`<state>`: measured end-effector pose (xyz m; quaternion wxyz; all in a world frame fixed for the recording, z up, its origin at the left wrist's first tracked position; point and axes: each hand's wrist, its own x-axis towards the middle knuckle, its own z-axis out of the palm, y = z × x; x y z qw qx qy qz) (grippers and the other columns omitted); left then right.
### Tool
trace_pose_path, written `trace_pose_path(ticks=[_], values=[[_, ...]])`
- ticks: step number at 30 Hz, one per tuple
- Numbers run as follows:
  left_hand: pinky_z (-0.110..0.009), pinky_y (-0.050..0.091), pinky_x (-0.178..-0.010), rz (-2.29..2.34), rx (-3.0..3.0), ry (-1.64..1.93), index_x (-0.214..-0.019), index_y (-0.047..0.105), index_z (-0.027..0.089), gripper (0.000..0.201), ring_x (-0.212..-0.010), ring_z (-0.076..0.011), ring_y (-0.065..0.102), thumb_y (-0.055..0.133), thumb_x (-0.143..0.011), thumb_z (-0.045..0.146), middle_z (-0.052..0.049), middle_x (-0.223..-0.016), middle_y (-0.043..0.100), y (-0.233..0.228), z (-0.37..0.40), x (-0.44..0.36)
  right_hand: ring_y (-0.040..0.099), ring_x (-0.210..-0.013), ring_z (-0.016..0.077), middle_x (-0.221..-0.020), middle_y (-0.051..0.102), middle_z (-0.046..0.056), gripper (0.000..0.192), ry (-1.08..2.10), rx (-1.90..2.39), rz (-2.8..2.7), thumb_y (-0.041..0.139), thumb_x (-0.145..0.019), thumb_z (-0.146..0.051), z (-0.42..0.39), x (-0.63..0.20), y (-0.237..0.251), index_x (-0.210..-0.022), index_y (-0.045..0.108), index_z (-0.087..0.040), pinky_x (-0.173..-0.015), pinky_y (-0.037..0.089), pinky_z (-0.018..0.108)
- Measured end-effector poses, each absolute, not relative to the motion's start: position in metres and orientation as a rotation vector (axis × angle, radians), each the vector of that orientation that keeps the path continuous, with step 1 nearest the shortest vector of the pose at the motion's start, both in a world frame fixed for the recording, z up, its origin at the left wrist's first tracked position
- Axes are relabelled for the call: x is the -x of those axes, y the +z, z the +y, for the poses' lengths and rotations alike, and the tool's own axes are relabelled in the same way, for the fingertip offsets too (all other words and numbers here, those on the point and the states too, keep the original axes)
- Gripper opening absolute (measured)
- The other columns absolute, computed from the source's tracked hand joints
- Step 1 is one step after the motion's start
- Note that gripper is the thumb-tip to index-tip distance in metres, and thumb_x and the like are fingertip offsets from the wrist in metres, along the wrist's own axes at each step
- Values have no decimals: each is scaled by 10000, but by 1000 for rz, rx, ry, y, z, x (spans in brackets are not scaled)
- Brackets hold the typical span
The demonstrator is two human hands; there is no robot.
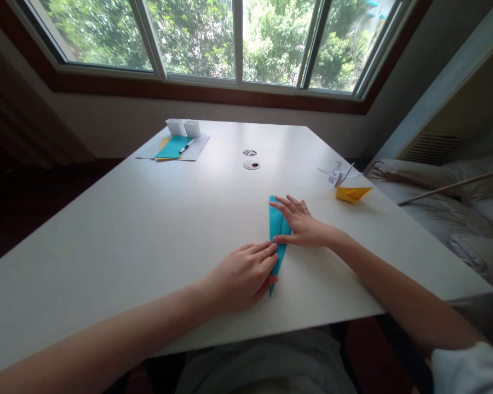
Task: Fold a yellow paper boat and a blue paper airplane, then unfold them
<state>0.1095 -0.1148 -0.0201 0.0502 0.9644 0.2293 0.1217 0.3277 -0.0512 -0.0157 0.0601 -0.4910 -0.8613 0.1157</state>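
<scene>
A blue sheet of paper (276,221), folded into a long narrow wedge, lies on the white table in front of me. Its pointed end is towards me and its wider end faces the window. My left hand (246,273) presses on the lower left edge with fingers outstretched and close together. Across the upper right part lies my right hand (299,221), its fingers spread and the thumb near the middle of the paper. Parts of the paper are hidden under the fingers of both hands.
A yellow paper boat (353,194) and a white folded paper crane (337,176) stand at the right. At the back left, a pen (185,146) rests on blue paper (170,148), near white box-like objects (183,128). Round fittings (251,164) sit in the table (168,213).
</scene>
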Motion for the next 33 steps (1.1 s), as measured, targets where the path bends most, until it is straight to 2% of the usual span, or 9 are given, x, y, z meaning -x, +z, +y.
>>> trace_pose_path(ticks=[9,14,18,25,29,33], values=[[-377,384,-998,712,-2943,311,-1163,516,123,368,-1228,-246,422,357,-900,325,-111,-1305,496,-19,-112,-111,100,-1341,344,-1475,178,77,714,260,1757,-2343,452,-781,-559,-5,-341,-31,-1382,201,-267,-1013,134,626],[-380,382,-995,726,-2947,291,-1162,518,125,361,-1233,-247,416,360,-898,313,-112,-1305,495,-19,-114,-113,209,-1297,352,-1434,281,89,671,147,1791,-2226,451,-791,-540,12,-344,-41,-1360,267,-235,-993,198,623],[-383,387,-979,755,-2939,294,-1157,527,142,352,-1227,-242,423,362,-899,316,-95,-1300,504,-17,-113,-112,245,-1276,329,-1392,342,107,596,51,1726,-2193,431,-826,-490,8,-343,-41,-1338,308,-211,-1004,187,599],[-415,387,-933,982,-2954,264,-1251,466,174,402,-1205,-266,437,337,-911,343,-91,-1332,470,-16,-93,-99,293,-1261,269,-1328,409,93,459,151,1309,-2457,435,-843,-490,-25,-326,-30,-1240,442,-259,-1013,226,499],[-399,367,-933,977,-2985,228,-1286,433,186,418,-1218,-258,419,291,-926,344,-74,-1349,453,-20,-88,-97,396,-1189,241,-1206,525,72,361,205,1226,-2485,450,-854,-446,-29,-313,-35,-1152,537,-262,-993,278,446],[-378,322,-966,889,-3024,178,-1284,436,183,407,-1231,-239,403,305,-924,322,-81,-1342,460,-18,-89,-94,470,-1113,232,-1149,560,66,338,224,1258,-2465,490,-831,-456,-26,-308,-36,-1088,591,-261,-964,320,414]])
